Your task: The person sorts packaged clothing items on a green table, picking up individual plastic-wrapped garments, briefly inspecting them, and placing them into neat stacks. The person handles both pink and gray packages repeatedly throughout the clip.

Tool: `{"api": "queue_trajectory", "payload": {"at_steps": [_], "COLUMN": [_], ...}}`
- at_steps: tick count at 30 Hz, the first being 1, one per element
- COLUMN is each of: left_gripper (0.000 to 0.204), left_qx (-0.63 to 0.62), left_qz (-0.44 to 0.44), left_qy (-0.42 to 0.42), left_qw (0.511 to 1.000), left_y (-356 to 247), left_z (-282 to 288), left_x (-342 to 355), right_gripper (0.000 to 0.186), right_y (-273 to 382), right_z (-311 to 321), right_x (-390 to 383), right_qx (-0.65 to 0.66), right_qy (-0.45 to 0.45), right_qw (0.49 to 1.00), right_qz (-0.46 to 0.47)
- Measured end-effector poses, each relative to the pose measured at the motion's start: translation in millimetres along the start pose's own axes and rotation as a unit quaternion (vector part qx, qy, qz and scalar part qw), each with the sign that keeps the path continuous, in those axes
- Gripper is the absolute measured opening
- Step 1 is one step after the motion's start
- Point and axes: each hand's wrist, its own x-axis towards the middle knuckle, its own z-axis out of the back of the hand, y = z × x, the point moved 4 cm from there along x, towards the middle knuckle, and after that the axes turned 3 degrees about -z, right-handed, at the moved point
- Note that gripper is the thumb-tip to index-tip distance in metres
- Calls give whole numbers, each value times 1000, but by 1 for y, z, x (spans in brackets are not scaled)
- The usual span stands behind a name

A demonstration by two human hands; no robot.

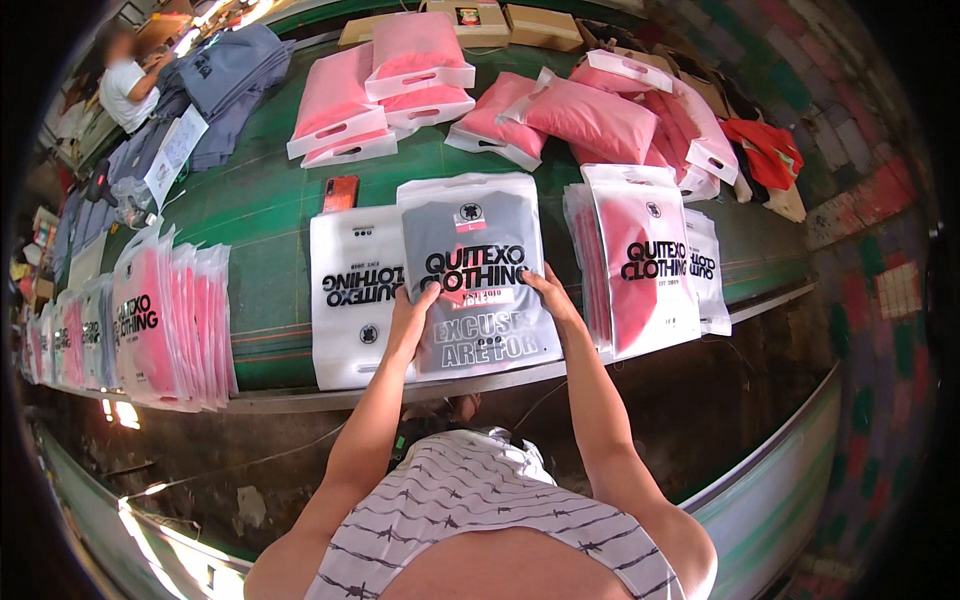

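Note:
Between my hands is a frosted plastic garment bag (480, 225) with a folded grey shirt inside and black print across its front. My left hand (408, 322) grips its left side, thumb on top. At the right side my right hand (549, 294) holds it the same way; the fingers underneath are hidden. Under the bag's left side, at the table's near edge, lies a flat white garment bag (350, 285) with upside-down print. Just behind that lies a red phone (341, 193).
Upright rows of bagged pink garments stand at left (140, 330) and right (640, 265). Plump pink bags (420, 55) lie along the back of the green table (270, 270). Grey shirts (225, 75) are piled far left, near another person (128, 88). Cardboard boxes (543, 28) line the far edge.

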Motion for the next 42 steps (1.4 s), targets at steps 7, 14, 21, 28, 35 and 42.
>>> {"api": "queue_trajectory", "payload": {"at_steps": [7,14,21,28,35,42], "left_gripper": [69,59,58,25,29,38], "left_qx": [50,481,435,241,47,86], "left_qz": [-26,-104,-26,23,54,-52], "left_qy": [-30,-317,-255,-153,-101,-18], "left_qw": [998,811,863,958,992,995], "left_y": [3,34,36,25,22,8], "left_z": [32,179,217,228,217,211], "left_x": [-18,-44,-28,-16,-4,-5], "right_gripper": [88,61,35,33,33,31], "right_y": [14,66,59,-10,-46,-51], "right_z": [8,-37,-167,-242,-261,-269], "right_x": [-12,-71,-123,-149,-145,-140], "right_qx": [-42,-455,-402,-393,-393,-391], "right_qy": [-28,-216,-55,128,144,118], "right_qw": [999,806,819,854,870,881], "right_qz": [-17,312,405,318,260,240]}}
